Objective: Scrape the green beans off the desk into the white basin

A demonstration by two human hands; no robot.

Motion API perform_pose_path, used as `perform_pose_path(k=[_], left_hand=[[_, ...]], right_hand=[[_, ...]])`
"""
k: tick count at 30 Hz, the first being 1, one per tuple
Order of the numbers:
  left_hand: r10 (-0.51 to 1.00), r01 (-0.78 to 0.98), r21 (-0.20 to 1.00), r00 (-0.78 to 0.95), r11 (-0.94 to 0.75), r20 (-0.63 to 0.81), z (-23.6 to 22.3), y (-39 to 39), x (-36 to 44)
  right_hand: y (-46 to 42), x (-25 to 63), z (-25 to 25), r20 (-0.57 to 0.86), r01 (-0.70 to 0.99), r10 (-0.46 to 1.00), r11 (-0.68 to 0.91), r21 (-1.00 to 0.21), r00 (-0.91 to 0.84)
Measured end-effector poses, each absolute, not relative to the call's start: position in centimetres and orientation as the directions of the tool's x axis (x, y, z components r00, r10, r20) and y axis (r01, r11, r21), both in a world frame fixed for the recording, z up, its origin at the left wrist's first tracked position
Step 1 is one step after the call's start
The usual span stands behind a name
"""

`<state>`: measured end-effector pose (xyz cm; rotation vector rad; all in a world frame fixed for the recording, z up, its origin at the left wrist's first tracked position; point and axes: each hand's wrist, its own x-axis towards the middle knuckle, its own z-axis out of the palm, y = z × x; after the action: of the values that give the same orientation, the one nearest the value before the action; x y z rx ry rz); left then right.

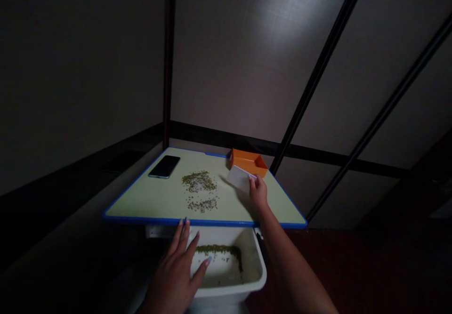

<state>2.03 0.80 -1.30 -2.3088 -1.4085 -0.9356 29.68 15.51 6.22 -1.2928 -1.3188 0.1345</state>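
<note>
My right hand [258,190] grips a flat white card [238,178], tilted above the right part of the table. To its left, a pile of small green beans or seeds mixed with white grains [199,182] lies on the pale tabletop [141,205]. A smaller scatter of the same mix [203,205] is nearer the blue front edge. My left hand [180,262] is open, fingers spread, fingertips by that edge and over the left part of a white plastic drawer [260,276]. Green pieces [217,248] lie along the drawer's far and right sides.
An orange open box [249,162] stands at the back right of the table, just behind the card. A dark-screened phone [165,166] lies at the back left. Panelled walls [233,69] rise behind and on the left. The light is dim.
</note>
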Motion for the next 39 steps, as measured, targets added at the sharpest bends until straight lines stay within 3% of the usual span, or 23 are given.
perform_pose_path(k=[7,39], left_hand=[[0.723,0.868,0.125,0.312,-0.481,0.617,-0.9,0.6,2.1],[0.72,0.857,0.141,0.314,-0.495,0.619,-1.5,0.8,1.8]], right_hand=[[17.4,29.4,5.8,0.43,0.235,0.849,0.37,-0.899,0.307],[15.0,29.9,5.2,0.287,0.094,0.954,0.28,-0.956,0.085]])
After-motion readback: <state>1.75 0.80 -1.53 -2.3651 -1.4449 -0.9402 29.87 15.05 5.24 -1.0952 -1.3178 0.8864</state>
